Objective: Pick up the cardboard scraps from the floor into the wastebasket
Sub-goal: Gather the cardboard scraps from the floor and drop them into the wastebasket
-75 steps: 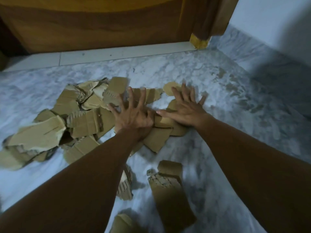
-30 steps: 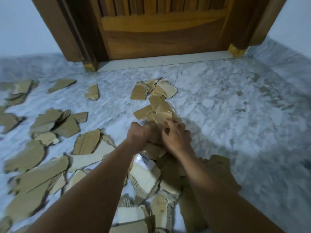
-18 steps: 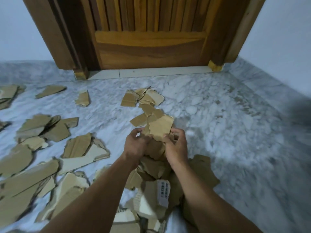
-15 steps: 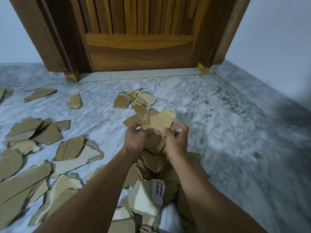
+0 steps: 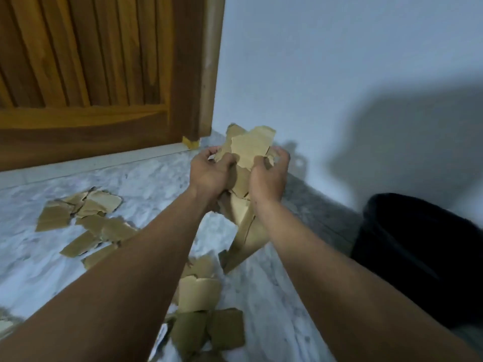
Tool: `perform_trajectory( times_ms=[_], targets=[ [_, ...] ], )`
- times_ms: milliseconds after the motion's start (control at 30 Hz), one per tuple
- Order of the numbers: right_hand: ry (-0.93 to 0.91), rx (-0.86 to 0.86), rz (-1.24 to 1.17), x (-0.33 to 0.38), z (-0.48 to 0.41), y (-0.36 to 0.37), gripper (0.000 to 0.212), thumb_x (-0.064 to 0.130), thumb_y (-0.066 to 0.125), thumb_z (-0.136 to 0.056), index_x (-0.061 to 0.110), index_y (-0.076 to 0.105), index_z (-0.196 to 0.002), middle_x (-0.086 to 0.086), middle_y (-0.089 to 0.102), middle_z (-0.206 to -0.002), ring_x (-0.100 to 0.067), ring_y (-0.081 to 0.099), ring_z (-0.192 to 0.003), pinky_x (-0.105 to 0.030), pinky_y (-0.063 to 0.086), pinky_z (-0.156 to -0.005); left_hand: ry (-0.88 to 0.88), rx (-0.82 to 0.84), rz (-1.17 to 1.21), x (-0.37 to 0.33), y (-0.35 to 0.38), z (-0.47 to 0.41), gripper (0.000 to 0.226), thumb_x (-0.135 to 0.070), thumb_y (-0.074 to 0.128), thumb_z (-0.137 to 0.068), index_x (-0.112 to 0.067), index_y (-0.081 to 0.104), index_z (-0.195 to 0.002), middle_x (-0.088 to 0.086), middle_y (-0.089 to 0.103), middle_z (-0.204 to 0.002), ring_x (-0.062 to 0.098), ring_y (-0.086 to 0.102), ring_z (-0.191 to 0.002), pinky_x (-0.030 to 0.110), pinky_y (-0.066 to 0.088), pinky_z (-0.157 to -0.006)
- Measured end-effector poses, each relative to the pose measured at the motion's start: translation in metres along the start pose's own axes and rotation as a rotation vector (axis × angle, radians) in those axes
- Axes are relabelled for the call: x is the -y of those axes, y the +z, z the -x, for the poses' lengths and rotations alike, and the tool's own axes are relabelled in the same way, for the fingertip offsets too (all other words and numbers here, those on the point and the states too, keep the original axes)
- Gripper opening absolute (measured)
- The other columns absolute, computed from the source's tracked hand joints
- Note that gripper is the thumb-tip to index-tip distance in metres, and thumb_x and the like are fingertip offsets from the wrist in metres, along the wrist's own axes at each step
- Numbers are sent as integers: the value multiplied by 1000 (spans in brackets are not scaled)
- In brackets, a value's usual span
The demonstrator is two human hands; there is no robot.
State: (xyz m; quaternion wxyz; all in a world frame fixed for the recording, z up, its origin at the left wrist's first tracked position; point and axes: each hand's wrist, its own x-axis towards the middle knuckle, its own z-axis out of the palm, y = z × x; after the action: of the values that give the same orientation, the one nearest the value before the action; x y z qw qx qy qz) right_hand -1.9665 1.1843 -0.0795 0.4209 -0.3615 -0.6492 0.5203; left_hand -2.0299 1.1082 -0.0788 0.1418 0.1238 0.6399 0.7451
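A bundle of torn brown cardboard scraps (image 5: 248,150) is held up off the floor between both hands. My left hand (image 5: 210,173) grips its left side and my right hand (image 5: 268,178) grips its right side. Long pieces hang down below the hands. A dark wastebasket (image 5: 418,246) stands on the floor at the right, apart from the bundle; only part of it shows. More scraps lie on the marble floor: a cluster (image 5: 86,215) to the left and a pile (image 5: 203,314) under my forearms.
A wooden door (image 5: 104,74) and its frame fill the upper left. A pale wall (image 5: 339,87) runs along the right, with a grey marble skirting at its foot. The marble floor (image 5: 146,184) lies between door and scraps.
Both hands have lifted the bundle higher and carried it to the right. The view has swung right, so the wastebasket has come into sight and most floor scraps have left the frame.
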Motion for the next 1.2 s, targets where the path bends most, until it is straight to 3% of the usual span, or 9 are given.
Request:
perform_trajectory(
  times_ms=[167,300,433,500,600,733,867,1067,1200],
  targets=[
    [-160,-222,45,48,-47,-116,37,19,52,-95,28,51,-131,25,44,-81,9,47,-67,-20,35,-61,133,157,56,-36,118,41,16,-19,71,-86,-18,67,-101,-2,70,-78,14,65,-67,26,52,-59],
    [-255,-442,34,62,-87,-215,35,20,52,-92,25,55,-126,18,54,-91,-11,55,-81,-29,41,-73,208,313,80,-55,218,82,22,-25,69,-85,-18,67,-105,1,73,-91,18,70,-80,33,57,-71],
    [-298,-550,90,47,-116,-301,28,22,47,-97,23,55,-124,7,60,-96,-16,57,-84,-25,38,-66,189,430,86,-43,300,116,24,-29,68,-81,-21,66,-103,4,73,-89,22,69,-76,36,57,-70],
    [-264,-571,101,31,-127,-334,28,19,48,-95,24,55,-122,4,61,-96,-17,59,-83,-25,39,-62,154,492,67,-28,331,128,26,-33,67,-78,-26,66,-102,6,74,-94,27,71,-85,42,60,-77],
    [-124,-542,80,7,-135,-370,31,16,47,-94,22,56,-122,1,62,-108,-21,60,-96,-28,43,-73,86,576,-52,-4,355,135,31,-26,67,-83,-32,65,-114,4,72,-101,24,70,-91,40,60,-83],
    [8,-519,77,-26,-123,-404,36,15,51,-93,13,57,-128,0,58,-110,-21,54,-99,-26,38,-68,-6,652,-146,28,357,137,47,-10,65,-82,-29,63,-125,8,74,-105,24,71,-88,34,59,-85],
    [-11,-505,170,-27,-114,-404,36,14,52,-91,14,57,-128,9,57,-89,-21,56,-98,-27,35,-74,11,563,-144,33,338,130,40,-9,64,-81,-25,69,-118,7,74,-103,23,71,-83,32,60,-81],
    [-255,-313,354,-16,-96,-343,35,19,50,-91,22,55,-126,1,56,-123,-11,52,-99,-25,39,-83,44,351,-200,51,254,112,31,-10,59,-91,-21,68,-118,-8,69,-90,7,59,-66,8,45,-47],
    [-424,-142,366,-31,-71,-263,35,15,52,-93,19,56,-127,4,53,-123,-5,49,-106,-6,33,-78,59,138,-374,85,150,101,30,-15,58,-94,-19,66,-123,-2,69,-98,13,59,-67,22,47,-56]
  ],
)
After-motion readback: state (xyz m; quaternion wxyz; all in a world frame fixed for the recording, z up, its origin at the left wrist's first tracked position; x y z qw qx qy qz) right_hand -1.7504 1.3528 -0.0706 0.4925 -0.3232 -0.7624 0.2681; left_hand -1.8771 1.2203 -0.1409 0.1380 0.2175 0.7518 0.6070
